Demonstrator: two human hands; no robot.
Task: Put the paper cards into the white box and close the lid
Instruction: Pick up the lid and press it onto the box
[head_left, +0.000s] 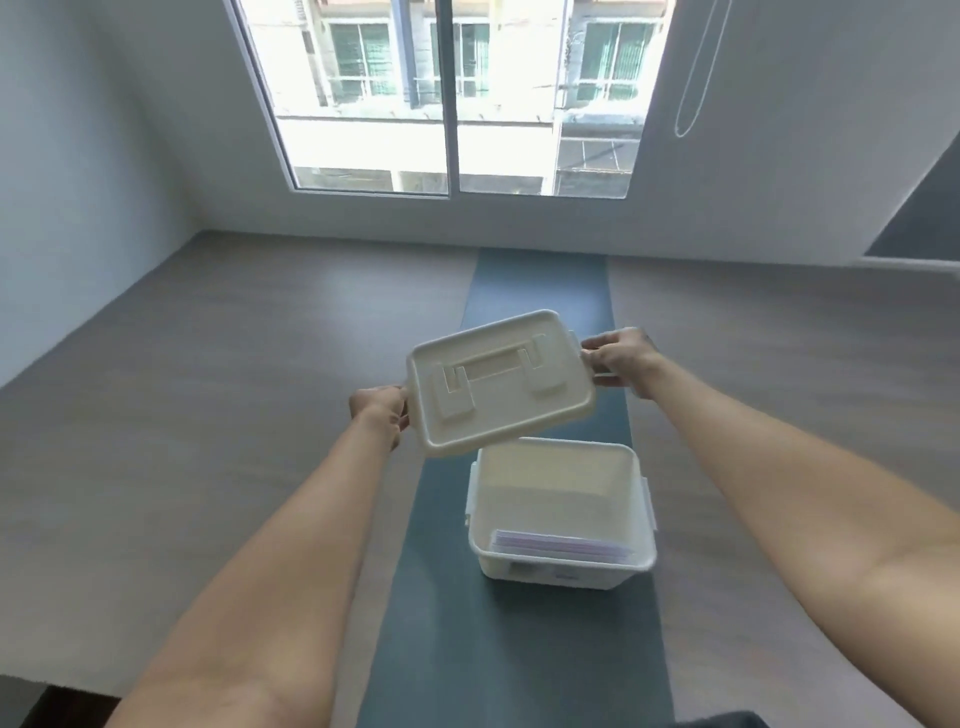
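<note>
Open white plastic box (561, 564) stood on a dark teal mat strip (498, 649) with bare grey wood-grain floor (208, 415) on both sides; pale paper cards (561, 546) lay inside. The cream rectangular plastic lid (498, 384) hung tilted above the box's far-left edge, the left hand (378, 408) and right hand (618, 358) each gripping one short end.

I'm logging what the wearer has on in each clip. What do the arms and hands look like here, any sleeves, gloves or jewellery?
Both arms are bare from the bottom of the frame to the wrists: no sleeves show. The left hand and right hand wear no gloves. No watch, bracelet or ring is visible, though the fingers are too small and partly hidden to rule out a ring.
</note>
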